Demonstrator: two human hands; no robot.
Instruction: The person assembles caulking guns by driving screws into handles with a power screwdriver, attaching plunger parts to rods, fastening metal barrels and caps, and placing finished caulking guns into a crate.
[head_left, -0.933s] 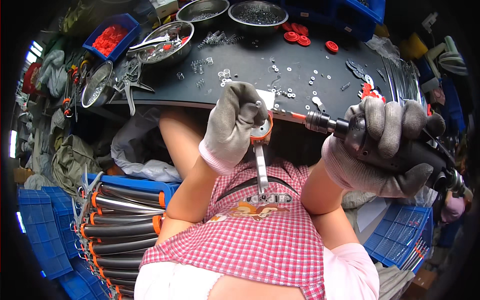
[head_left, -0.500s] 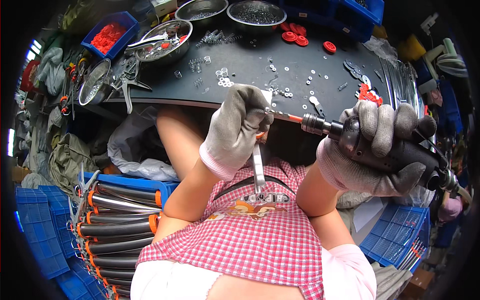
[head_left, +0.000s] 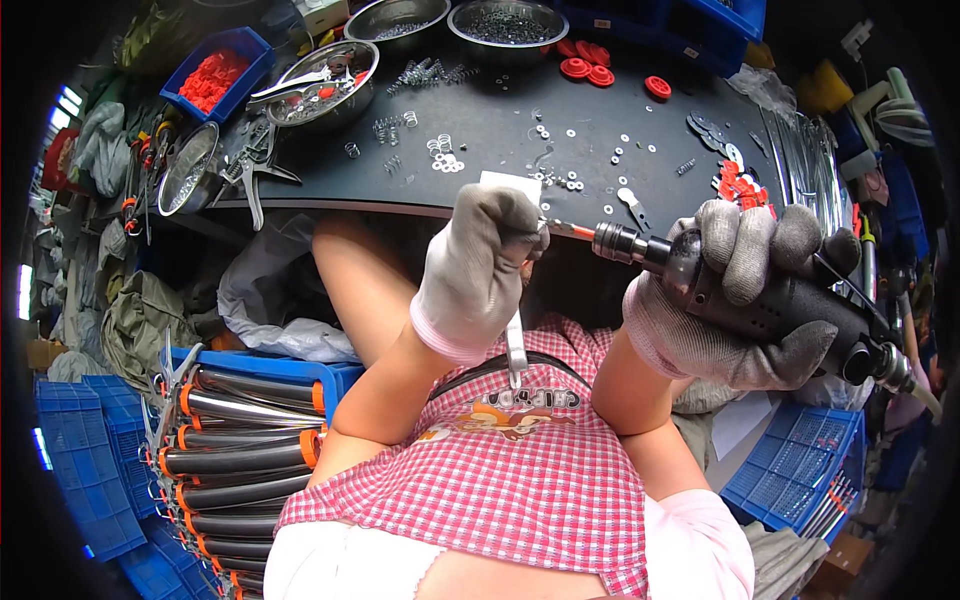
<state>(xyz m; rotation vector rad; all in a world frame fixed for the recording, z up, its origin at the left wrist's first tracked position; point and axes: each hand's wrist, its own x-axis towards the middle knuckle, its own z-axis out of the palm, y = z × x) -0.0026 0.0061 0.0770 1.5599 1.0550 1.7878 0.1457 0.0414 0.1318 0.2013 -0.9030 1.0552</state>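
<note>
I am holding a metal part (head_left: 516,352) in my left hand (head_left: 478,272), gloved in grey and curled into a tight fist around its upper end. Its lower end is hanging out of the fist at 6 o'clock, over my checked shirt (head_left: 520,470). What the upper end looks like I cannot tell; the glove is covering it.

My right hand (head_left: 735,295), also gloved, is wrapping fully around the black body of a power screwdriver (head_left: 760,295), fingers closed over the top. The tool is lying nearly level, its chuck pointing toward 9 o'clock, and the orange-tipped bit (head_left: 570,230) is reaching the left fist, touching or just beside the glove at the thumb side.

Both hands are hovering just below the front edge of the dark workbench (head_left: 500,130). Washers (head_left: 570,180) are lying scattered on it at 12 o'clock from the fist. Steel bowls (head_left: 320,85) are sitting toward 11 o'clock. Black tubes with orange collars (head_left: 240,440) are stacking up at 8 o'clock.
</note>
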